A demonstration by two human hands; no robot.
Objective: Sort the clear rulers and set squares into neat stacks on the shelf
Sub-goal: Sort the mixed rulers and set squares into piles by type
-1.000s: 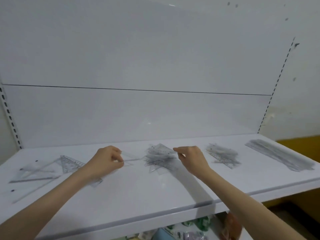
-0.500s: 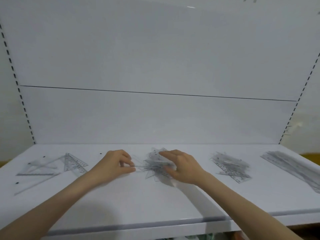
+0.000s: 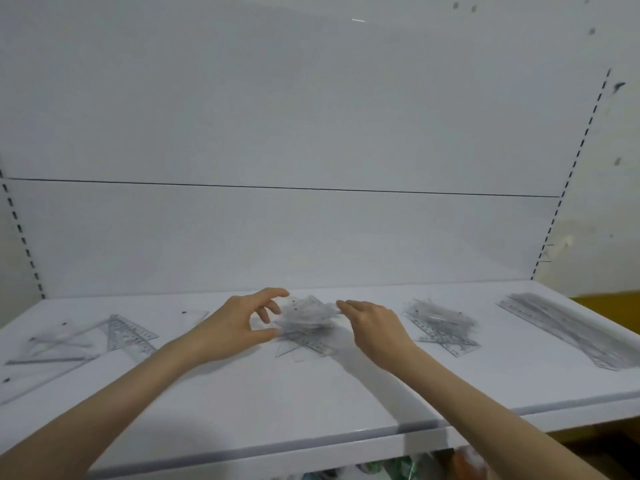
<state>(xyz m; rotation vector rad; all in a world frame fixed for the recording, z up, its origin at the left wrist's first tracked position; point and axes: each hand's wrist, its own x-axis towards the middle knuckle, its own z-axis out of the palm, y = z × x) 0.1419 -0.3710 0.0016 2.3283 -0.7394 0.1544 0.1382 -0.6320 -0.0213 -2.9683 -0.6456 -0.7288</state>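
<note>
Both forearms stretch in over the shelf. Left hand curls thumb and fingers round the pile of set squares, probably gripping, though it's blurry. Right hand, fingers relaxed, touches the pile's right edge, mid-shelf.

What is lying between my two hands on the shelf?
In the head view, a jumbled pile of clear set squares lies between the left hand and the right hand.

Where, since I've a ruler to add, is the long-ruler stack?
In the head view, the long-ruler stack lies at the far right of the shelf, beyond the jumbled pile.
</note>
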